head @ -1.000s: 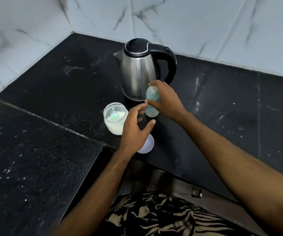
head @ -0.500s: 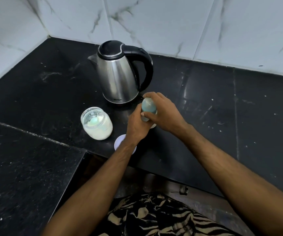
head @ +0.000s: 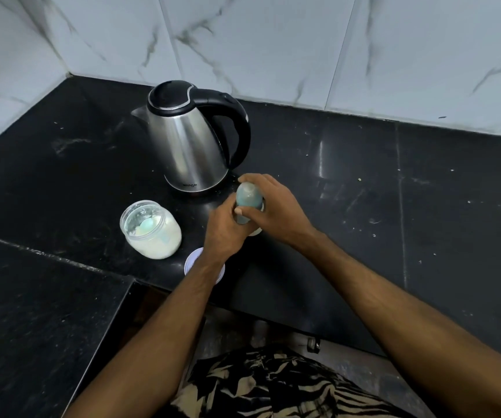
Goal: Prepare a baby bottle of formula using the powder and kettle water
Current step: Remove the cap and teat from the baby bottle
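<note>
Both forearms reaching forward, left hand (head: 223, 226) and right hand (head: 273, 206) meeting, fingers curled together

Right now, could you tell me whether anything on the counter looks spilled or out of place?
Only pale specks scattered on the black counter. The kettle and open powder jar stand upright.

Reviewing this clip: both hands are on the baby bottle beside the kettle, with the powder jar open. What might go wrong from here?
1. The baby bottle stands right beside the kettle; if it is hot, the right hand might brush it.
2. The powder jar sits open near the left hand, whose forearm could tip it.
3. The jar lid lies under the left wrist, near the counter edge, and may get swept off.
</note>
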The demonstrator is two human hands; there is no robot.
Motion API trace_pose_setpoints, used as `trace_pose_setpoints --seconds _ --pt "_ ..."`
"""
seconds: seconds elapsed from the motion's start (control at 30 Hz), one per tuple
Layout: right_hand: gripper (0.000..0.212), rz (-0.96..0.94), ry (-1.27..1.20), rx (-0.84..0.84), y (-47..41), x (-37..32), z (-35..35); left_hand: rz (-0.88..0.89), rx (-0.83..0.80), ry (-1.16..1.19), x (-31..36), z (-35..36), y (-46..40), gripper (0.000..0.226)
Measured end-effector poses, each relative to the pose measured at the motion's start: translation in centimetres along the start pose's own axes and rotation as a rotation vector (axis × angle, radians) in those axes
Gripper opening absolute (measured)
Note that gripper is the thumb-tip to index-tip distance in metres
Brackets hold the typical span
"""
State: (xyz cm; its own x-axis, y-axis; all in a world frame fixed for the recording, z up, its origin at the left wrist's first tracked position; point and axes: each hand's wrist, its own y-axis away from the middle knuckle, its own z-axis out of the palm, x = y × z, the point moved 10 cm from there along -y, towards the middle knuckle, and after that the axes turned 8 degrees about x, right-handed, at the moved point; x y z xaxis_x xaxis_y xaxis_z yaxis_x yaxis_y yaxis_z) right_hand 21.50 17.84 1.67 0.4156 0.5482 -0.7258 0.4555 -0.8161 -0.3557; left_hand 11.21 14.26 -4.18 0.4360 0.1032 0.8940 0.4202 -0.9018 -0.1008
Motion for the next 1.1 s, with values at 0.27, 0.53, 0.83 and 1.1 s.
trace_pose_setpoints --seconds 0.27,0.53,0.83,1.1 --pt "0.052 -0.002 -0.164 0.338 -4.3 0.2 -8.9 0.044 0.015 0.018 0.0 0.0 -0.1 0.053" --pt "0.054 0.312 0.182 0.315 -2.2 13.7 -12.1 0.071 0.017 0.001 0.2 0.0 -0.1 0.053" --pt "0.056 0.475 0.261 0.242 1.6 19.1 -11.4 0.077 0.011 0.007 0.0 0.1 -0.2 0.054" --pt "0.080 0.479 0.218 0.275 1.9 18.5 -11.1 0.073 -0.012 0.006 -0.1 0.1 -0.1 0.054"
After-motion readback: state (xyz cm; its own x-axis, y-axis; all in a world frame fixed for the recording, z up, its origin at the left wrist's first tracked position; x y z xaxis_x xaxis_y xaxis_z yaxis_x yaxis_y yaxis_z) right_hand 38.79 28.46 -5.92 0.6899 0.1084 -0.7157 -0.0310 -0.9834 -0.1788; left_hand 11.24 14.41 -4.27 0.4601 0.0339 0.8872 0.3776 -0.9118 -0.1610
